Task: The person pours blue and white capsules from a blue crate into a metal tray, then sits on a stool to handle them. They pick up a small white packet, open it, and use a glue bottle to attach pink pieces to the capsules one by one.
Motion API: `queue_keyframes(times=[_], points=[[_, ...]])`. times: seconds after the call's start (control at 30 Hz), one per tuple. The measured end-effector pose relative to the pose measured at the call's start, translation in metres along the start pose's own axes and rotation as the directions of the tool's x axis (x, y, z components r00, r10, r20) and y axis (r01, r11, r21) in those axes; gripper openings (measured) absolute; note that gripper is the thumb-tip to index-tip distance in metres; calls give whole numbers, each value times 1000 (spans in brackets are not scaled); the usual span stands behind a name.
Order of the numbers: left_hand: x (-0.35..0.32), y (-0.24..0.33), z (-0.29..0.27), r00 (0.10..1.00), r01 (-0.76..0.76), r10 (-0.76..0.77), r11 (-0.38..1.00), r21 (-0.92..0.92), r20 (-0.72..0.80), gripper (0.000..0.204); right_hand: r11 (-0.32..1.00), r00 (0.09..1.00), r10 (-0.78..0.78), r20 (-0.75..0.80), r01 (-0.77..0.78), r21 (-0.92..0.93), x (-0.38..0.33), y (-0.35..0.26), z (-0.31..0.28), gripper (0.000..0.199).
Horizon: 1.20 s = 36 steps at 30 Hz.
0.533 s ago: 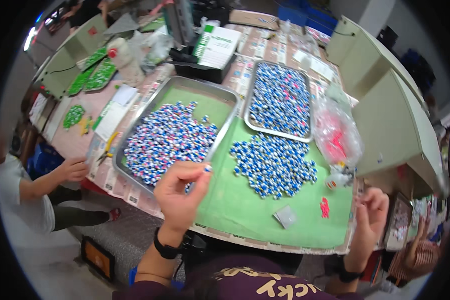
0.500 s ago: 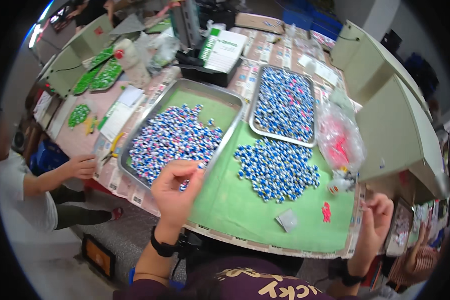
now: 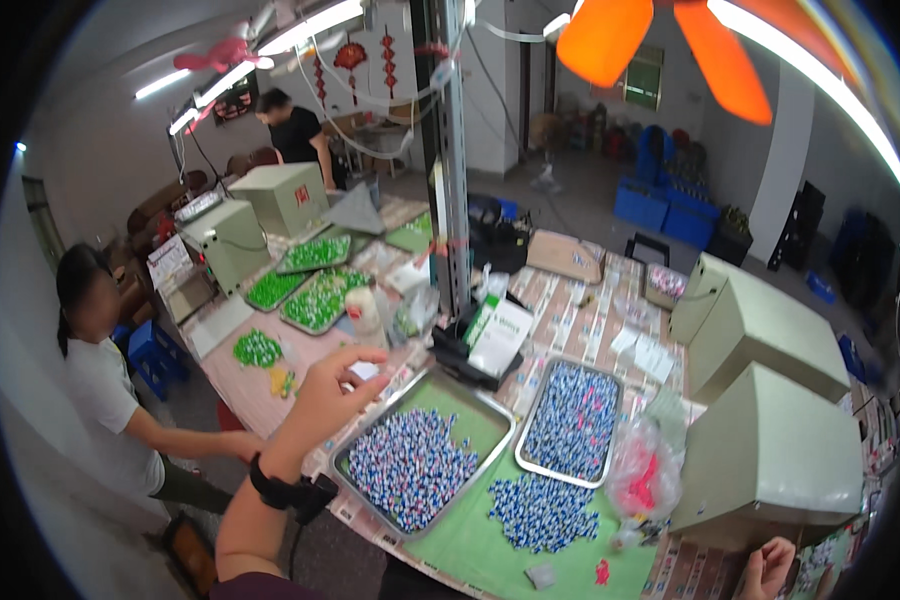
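Observation:
My left hand (image 3: 335, 395) is raised above the far left corner of a metal tray (image 3: 505, 438), wearing a black wristband (image 3: 275, 485). Its thumb and forefinger are apart, and I see nothing between them. Inside the tray lies a heap of small blue-and-white pieces (image 3: 410, 465) with some pink among them. My right hand (image 3: 770, 568) is at the lower right edge of the view, partly cut off. Its fingers are curled in, and whatever they may hold is too small to make out. Another pile of blue-and-white pieces (image 3: 545, 512) lies on the green mat (image 3: 460, 555) between the hands.
A second filled tray (image 3: 612, 470) stands right of the first, beside a clear bag with pink contents (image 3: 645, 470). Small pink pieces (image 3: 602, 572) and a grey square packet (image 3: 540, 577) lie nearby. Beige machines (image 3: 770, 460) line the right. A person (image 3: 110, 400) stands left.
My view has tilted up, showing more of the room. The left hand has moved up and left off the near tray edge, and its pinch on a small piece has opened. The right hand appears lower.

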<state>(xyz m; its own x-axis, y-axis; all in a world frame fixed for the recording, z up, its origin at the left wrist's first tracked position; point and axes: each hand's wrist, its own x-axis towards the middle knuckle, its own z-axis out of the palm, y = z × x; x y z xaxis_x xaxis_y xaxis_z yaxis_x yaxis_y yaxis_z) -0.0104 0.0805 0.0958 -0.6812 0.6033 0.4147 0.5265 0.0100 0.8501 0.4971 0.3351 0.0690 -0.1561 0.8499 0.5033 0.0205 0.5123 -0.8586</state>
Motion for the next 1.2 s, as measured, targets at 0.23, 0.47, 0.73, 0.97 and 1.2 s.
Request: queue_keyframes(times=[0.23,0.47,0.73,0.97,1.2], points=[[191,89,-38,943,-295,322,926,237,-83,26,870,910,386,153,-305,-387,-19,-28,-35,8],[361,94,-11,666,-510,672,727,461,-324,38,655,661,729,176,-600,-459,-142,32,-19,8],[443,89,-15,776,-380,530,825,417,-342,56,727,645,685,338,-572,-380,-77,21,62,9],[445,127,-53,264,-370,792,610,700,-551,39,789,678,614,403,-507,-348,-21,5,103,11],[541,109,-136,625,-284,394,919,274,-674,65,833,678,554,484,-450,-322,19,-4,145,12]])
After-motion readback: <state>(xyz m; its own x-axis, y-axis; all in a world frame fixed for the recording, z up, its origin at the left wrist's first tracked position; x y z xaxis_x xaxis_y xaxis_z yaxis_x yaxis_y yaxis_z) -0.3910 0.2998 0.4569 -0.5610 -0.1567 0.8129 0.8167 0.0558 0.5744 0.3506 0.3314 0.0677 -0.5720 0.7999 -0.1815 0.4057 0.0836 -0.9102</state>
